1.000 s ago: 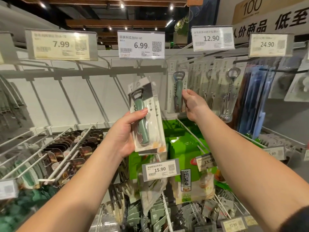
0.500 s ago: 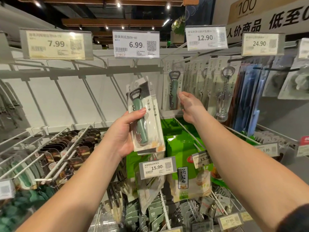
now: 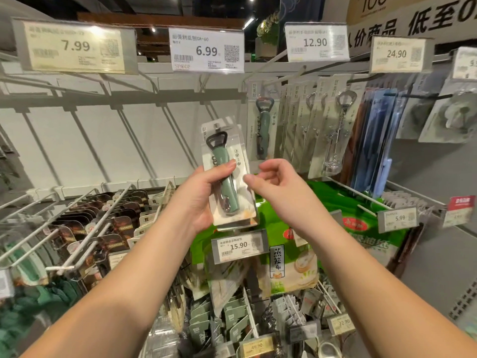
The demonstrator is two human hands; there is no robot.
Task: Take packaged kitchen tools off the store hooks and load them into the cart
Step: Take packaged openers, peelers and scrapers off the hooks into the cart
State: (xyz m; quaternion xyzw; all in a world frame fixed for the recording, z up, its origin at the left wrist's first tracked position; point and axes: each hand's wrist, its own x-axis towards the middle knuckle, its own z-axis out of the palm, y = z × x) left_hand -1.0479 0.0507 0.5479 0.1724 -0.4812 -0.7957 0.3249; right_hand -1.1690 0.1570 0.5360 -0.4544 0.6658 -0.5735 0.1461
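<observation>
Store pegboard aisle, price tags overhead. Left hand (image 3: 204,195) grips packaged bottle opener (image 3: 227,177), thumb across front. Right hand (image 3: 278,187) loosely curled, holds nothing, just beside pack edge. Matching opener pack (image 3: 263,125) on hook behind. Cart not in view. Advice: support pack underneath, lower flat into cart.

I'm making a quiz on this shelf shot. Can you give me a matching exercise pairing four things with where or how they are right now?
Things:
1. green bottle opener pack
2. right hand
3. 6.99 price tag
4. matching opener pack

States:
A. hanging on a hook
B. held in the left hand
C. holding nothing, fingers loosely curled
D. mounted above bare hooks

Pairs: 1-B, 2-C, 3-D, 4-A
</observation>
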